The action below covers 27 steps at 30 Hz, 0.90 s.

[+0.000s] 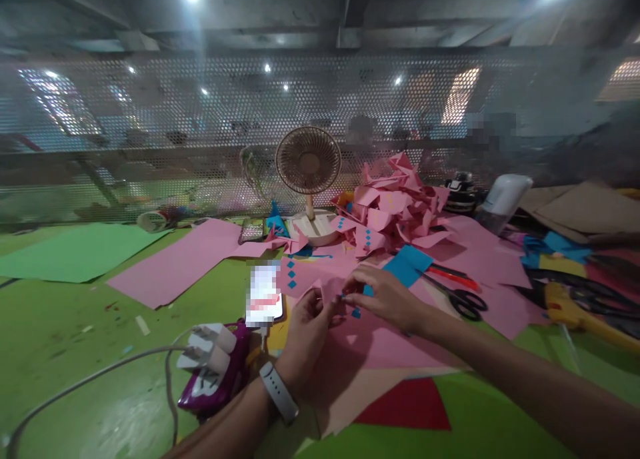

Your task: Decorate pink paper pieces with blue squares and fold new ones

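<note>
My left hand, with a pale wristband on the wrist, has its thumb and fingers closed on a folded piece of pink paper. Close beside it, my right hand pinches a tiny blue paper piece against that paper. The fingertips hide part of both. A small blue scrap lies just below the right fingers. Behind the left hand is a pink strip with a column of blue diamonds. A blue sheet extends beyond the right hand.
A heap of cut pink paper stands behind, beside a small fan. Left are a lit phone and a purple power strip with cables. Right are black scissors, a red pen and a yellow glue gun.
</note>
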{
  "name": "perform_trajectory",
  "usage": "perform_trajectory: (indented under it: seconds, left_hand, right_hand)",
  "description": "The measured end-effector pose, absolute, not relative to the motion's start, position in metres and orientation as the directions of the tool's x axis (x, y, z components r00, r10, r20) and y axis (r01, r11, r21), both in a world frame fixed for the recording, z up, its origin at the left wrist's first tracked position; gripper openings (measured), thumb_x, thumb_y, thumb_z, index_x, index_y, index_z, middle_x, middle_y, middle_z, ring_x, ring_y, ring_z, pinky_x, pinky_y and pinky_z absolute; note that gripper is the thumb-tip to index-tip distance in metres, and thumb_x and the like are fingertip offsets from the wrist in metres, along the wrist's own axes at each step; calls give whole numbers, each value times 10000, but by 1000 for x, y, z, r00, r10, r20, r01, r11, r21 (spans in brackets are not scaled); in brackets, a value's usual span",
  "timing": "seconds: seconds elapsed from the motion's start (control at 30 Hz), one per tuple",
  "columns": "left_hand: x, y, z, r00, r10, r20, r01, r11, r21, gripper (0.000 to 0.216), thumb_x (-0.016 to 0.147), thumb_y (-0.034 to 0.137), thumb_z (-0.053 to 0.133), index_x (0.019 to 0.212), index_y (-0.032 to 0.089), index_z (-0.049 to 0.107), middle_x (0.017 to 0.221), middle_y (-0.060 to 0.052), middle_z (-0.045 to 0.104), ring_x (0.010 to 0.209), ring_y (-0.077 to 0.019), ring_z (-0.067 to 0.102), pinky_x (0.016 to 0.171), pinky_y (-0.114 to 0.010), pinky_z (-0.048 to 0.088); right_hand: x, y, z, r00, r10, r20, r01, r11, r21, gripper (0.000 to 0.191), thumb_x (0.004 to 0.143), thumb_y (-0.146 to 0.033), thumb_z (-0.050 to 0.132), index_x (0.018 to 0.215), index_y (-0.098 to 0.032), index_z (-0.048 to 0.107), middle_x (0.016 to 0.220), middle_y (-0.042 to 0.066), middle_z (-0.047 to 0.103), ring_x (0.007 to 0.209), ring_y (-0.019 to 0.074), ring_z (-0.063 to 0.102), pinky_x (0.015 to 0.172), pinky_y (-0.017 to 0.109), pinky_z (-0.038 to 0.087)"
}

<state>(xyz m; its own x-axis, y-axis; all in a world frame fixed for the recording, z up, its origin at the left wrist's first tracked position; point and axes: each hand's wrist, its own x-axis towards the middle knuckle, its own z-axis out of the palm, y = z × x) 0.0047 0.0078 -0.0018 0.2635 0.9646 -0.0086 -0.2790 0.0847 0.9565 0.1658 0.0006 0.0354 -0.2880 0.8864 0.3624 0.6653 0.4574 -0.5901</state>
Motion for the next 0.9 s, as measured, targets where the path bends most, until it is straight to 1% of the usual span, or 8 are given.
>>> perform_trajectory:
  seconds: [0.1,0.2,0.27,0.37,0.5,0.67,0.77,0.9]
  left_hand:
    - [5,11,-5,281,959,39,-263,38,964,266,679,333,710,698,161,507,634,35,568,611,-112,581,639,-266,509]
    - [4,13,-7,270,958,101,-246,-33,969,251,696,331,695,679,153,519,633,26,572,605,-106,556,625,-250,490]
    - [3,13,-7,267,953,147,-242,-82,967,219,720,322,676,697,151,541,646,20,581,620,-109,551,636,-248,484]
    - [2,13,-6,276,940,201,-246,-134,960,165,753,300,647,746,151,575,698,1,608,686,-130,574,694,-271,488]
    - [1,14,-6,279,939,199,-222,-139,965,154,754,293,646,755,145,604,741,-33,648,748,-171,611,740,-306,493]
    - [2,14,-7,297,939,174,-234,-105,967,168,740,301,660,745,141,609,745,-34,670,737,-178,636,747,-309,497]
    - [2,15,-9,298,940,166,-237,-96,967,155,750,292,653,765,146,602,756,-35,674,758,-178,638,746,-304,493]
    - [2,16,-13,291,938,187,-196,-133,971,160,764,298,637,759,145,592,751,-42,666,751,-176,626,718,-297,490]
  right_hand:
    - [167,-1,36,-284,887,364,668,455,-589,51,773,-200,636,793,-154,624,784,27,608,732,138,539,653,247,392]
    - [168,-3,35,-231,906,354,687,410,-600,109,800,-247,600,750,-155,631,744,25,613,700,140,533,626,251,382]
    - [168,-4,33,-189,934,303,675,348,-651,166,823,-275,559,737,-157,636,696,16,613,647,131,528,586,245,373]
    - [167,-6,31,-142,966,215,625,256,-737,195,828,-296,536,752,-150,641,667,12,617,606,122,530,553,233,374]
    - [164,-6,27,-91,975,202,603,215,-768,206,827,-306,523,771,-151,645,679,17,627,617,125,541,556,231,380]
    - [162,-6,23,-106,977,184,539,212,-815,199,820,-307,531,789,-149,648,678,15,637,605,119,543,544,221,382]
    - [160,-6,24,-90,979,182,553,201,-809,180,802,-288,553,783,-144,658,700,23,652,615,120,542,549,221,376]
    - [160,-6,25,-66,984,164,581,172,-796,165,780,-277,571,771,-142,666,680,20,649,581,113,513,515,217,349]
